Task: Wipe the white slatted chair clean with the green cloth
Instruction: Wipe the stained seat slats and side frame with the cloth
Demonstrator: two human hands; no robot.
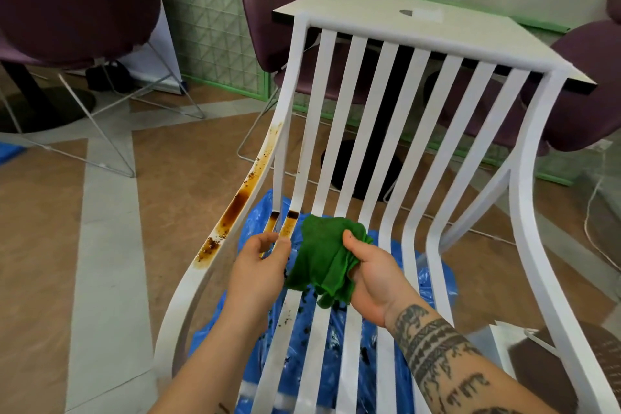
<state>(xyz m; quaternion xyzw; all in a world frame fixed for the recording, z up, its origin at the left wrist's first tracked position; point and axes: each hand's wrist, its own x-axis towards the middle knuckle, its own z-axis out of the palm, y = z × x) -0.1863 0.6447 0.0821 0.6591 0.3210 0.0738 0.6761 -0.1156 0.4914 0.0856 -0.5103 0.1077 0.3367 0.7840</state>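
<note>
Right hand (369, 279) pinches the crumpled green fabric cloth (322, 255), thumb on top, over the seat slats of the white slatted chair (386, 118). Left hand (258, 265) curls at a brown-stained slat (287, 225); can't tell if it grips. Cloth looks soft, light, limp: best held wadded.

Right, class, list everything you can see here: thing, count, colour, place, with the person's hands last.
white slatted chair: one, white, centre foreground
stains: several, brown, chair's left rail and nearby slats
green cloth: one, green, over the middle slats
plastic sheet: one, blue, floor under the chair
table: one, pale top, behind the chair
padded chairs: at least three, purple, background
floor: one, brown and grey, all around
left hand: one, at the stained slats, grip unclear
right hand: one, holding the green cloth
</note>
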